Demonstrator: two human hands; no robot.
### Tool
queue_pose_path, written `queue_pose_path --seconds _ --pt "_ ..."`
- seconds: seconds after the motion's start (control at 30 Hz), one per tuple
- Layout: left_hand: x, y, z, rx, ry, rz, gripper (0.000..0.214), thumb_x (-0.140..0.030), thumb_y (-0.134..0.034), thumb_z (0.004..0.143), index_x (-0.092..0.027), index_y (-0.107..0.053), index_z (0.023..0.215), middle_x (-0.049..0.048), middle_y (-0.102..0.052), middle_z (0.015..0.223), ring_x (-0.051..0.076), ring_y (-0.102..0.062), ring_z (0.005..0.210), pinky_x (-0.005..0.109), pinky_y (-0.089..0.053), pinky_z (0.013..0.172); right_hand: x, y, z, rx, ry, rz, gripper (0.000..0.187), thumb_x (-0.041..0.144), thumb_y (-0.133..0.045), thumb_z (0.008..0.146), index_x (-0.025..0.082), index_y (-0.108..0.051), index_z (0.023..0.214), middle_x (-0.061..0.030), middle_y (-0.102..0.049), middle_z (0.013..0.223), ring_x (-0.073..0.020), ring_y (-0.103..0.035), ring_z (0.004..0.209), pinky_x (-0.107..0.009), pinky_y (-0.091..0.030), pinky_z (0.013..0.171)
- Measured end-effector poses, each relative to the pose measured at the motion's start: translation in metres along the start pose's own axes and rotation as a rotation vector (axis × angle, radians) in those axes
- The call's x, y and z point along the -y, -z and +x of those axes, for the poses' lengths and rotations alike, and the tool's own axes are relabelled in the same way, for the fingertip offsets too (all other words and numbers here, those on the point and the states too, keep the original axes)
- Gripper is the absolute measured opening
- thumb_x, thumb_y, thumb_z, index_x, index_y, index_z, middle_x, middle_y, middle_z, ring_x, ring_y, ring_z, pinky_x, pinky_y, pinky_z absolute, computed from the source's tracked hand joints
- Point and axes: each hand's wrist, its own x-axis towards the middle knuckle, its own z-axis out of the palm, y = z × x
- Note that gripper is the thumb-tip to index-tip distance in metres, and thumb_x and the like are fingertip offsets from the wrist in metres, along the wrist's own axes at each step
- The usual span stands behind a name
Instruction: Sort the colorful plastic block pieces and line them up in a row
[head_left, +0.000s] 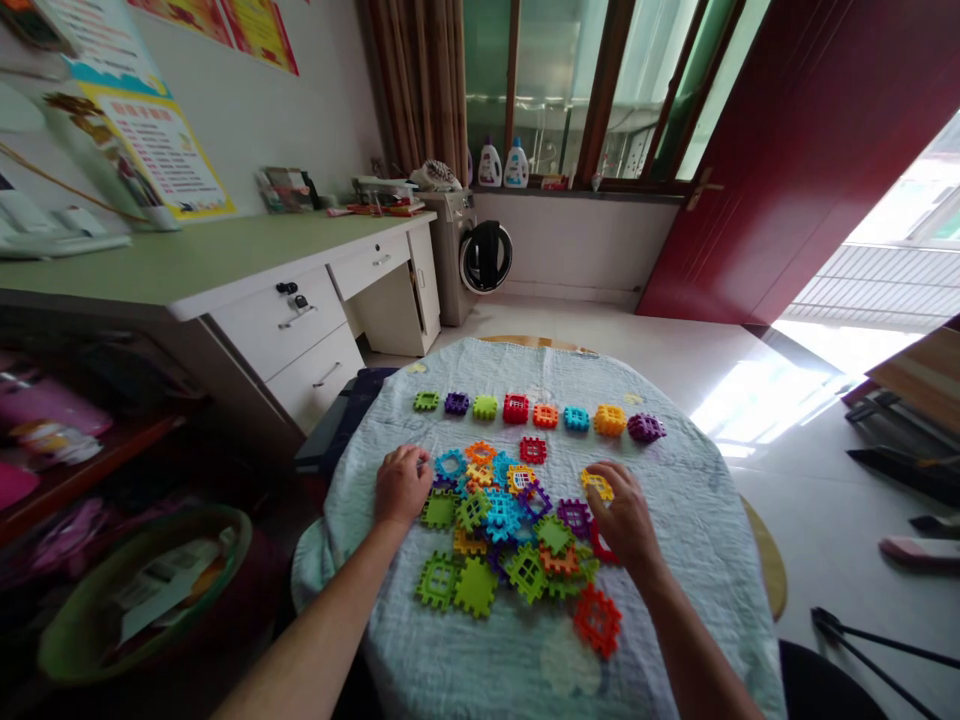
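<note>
A heap of colourful plastic waffle blocks (510, 530) lies on a round table under a pale blue cloth (675, 560). Beyond the heap, a row of single blocks (532, 412) runs left to right, from green to purple. My left hand (401, 485) rests knuckles-up at the heap's left edge, fingers curled, with nothing visible in them. At the heap's right edge, my right hand (622, 515) pinches a yellow block (598, 485) in its fingertips. A red block (598, 620) lies apart near the front.
A long desk (225, 260) with drawers stands to the left, a washing machine (469, 255) behind it by the window. A green basket (142, 600) sits low left. A dark red door (795, 150) stands open at the right. Tiled floor surrounds the table.
</note>
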Motion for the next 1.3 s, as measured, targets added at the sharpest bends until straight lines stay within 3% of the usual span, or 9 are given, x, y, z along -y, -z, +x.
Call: queue_pose_path --seconds 0.07,0.17,0.33,0.53,0.67,0.9,1.13,1.3 --pt "-0.001 0.001 0.000 0.005 0.005 -0.003 0.017 -0.016 -0.049 0.077 -0.020 -0.065 0.082 0.0100 -0.069 0.099 0.027 -0.060 0.097 0.040 -0.047 0.093 0.031 -0.008 0.008 0.181 0.091 0.031 0.023 0.028 -0.051 0.089 0.022 -0.066 0.106 -0.0086 -0.066 0.115 -0.0235 -0.056 0.108 -0.040 -0.042 0.098" --pt "-0.001 0.001 0.000 0.020 0.006 -0.007 0.018 -0.016 -0.048 0.078 -0.019 -0.065 0.083 0.0104 -0.069 0.101 0.027 -0.060 0.097 0.041 -0.047 0.093 0.061 -0.018 0.015 0.354 0.105 -0.094 0.032 0.035 -0.061 0.085 0.022 -0.064 0.114 -0.0107 -0.065 0.115 -0.0267 -0.055 0.104 -0.041 -0.043 0.093" --pt "-0.002 0.001 -0.001 0.016 0.018 -0.001 0.017 -0.016 -0.049 0.078 -0.020 -0.065 0.082 0.0097 -0.069 0.102 0.026 -0.060 0.097 0.040 -0.047 0.093 0.063 -0.030 0.014 0.514 0.053 -0.221 0.039 0.033 -0.069 0.075 0.020 -0.062 0.111 -0.0100 -0.064 0.101 -0.0261 -0.057 0.096 -0.038 -0.044 0.085" --pt "-0.002 0.001 -0.001 0.002 0.005 -0.007 0.016 -0.015 -0.050 0.078 -0.020 -0.064 0.081 0.0096 -0.069 0.100 0.026 -0.061 0.096 0.040 -0.048 0.093 0.039 -0.027 0.010 0.391 0.078 -0.006 0.039 0.015 -0.052 0.081 0.021 -0.055 0.120 -0.0065 -0.063 0.105 -0.0187 -0.061 0.092 -0.032 -0.046 0.083" --pt "-0.002 0.001 0.000 -0.003 0.007 -0.007 0.015 -0.015 -0.050 0.077 -0.021 -0.064 0.081 0.0090 -0.069 0.099 0.026 -0.061 0.096 0.040 -0.048 0.093 0.033 -0.017 0.011 0.348 0.090 -0.072 0.031 0.011 -0.044 0.086 0.022 -0.062 0.109 -0.0057 -0.063 0.099 -0.0191 -0.061 0.090 -0.031 -0.045 0.080" --pt "-0.002 0.002 0.000 0.000 0.003 0.007 0.017 -0.016 -0.050 0.077 -0.021 -0.065 0.082 0.0094 -0.069 0.099 0.026 -0.061 0.097 0.040 -0.048 0.092 0.039 -0.011 0.009 0.506 0.159 0.179 0.016 0.024 -0.054 0.091 0.022 -0.066 0.102 -0.0033 -0.064 0.092 -0.0159 -0.061 0.081 -0.028 -0.046 0.074" --pt "-0.001 0.002 0.000 0.010 0.002 0.005 0.017 -0.017 -0.049 0.077 -0.020 -0.064 0.081 0.0093 -0.069 0.100 0.027 -0.060 0.097 0.041 -0.048 0.092 0.039 -0.014 0.016 0.207 0.204 0.074 0.019 0.021 -0.048 0.095 0.022 -0.067 0.092 -0.0064 -0.066 0.090 -0.0208 -0.058 0.089 -0.034 -0.044 0.082" --pt "-0.002 0.003 0.000 0.010 0.011 0.004 0.016 -0.016 -0.049 0.077 -0.020 -0.064 0.081 0.0096 -0.069 0.100 0.027 -0.060 0.096 0.041 -0.048 0.092 0.045 -0.018 0.014 0.349 0.180 0.135 0.022 0.029 -0.054 0.094 0.021 -0.065 0.078 -0.0035 -0.066 0.081 -0.0170 -0.058 0.076 -0.030 -0.045 0.074"
